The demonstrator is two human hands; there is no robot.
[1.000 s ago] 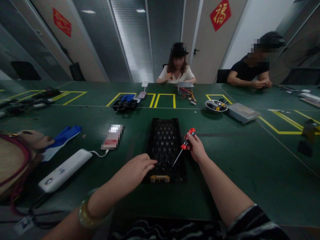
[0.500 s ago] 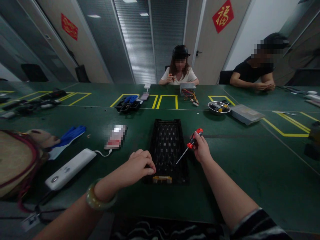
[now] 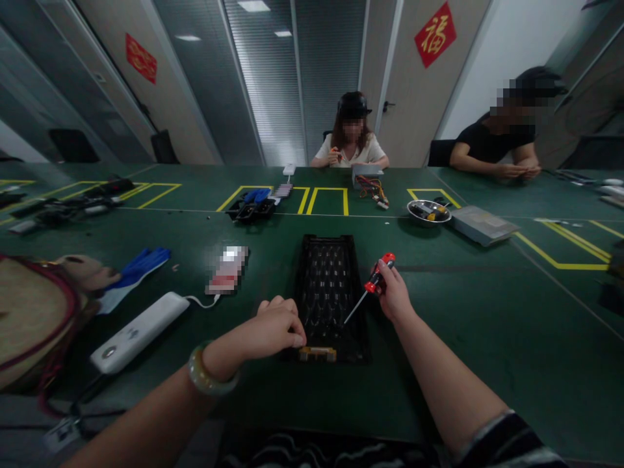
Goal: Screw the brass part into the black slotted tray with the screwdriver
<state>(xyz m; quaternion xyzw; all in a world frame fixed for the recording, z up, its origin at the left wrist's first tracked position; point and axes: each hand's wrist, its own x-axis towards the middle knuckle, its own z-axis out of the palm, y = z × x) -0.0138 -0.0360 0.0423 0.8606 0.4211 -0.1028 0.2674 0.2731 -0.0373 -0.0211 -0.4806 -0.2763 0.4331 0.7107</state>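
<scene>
A flat black perforated panel (image 3: 327, 286) with a small yellow connector (image 3: 317, 353) at its near edge lies on the green table in front of me. My left hand (image 3: 273, 328) rests at the panel's near left corner, fingers curled and pinched on something I cannot make out. My right hand (image 3: 394, 292) is closed around a red-handled screwdriver (image 3: 374, 283); its thin shaft slants down-left and its tip hovers over the panel's right half.
On the left lie a white power bank (image 3: 139, 330) with cable, a blue glove (image 3: 139, 263) and a bag (image 3: 29, 312). Further back are black parts (image 3: 251, 208), a metal bowl (image 3: 428, 211) and a grey drive (image 3: 482, 224). Two people sit across the table.
My left hand pulled back from flat on the panel and curled into a pinch at its near left corner. The screwdriver tip lifted slightly to the right.
</scene>
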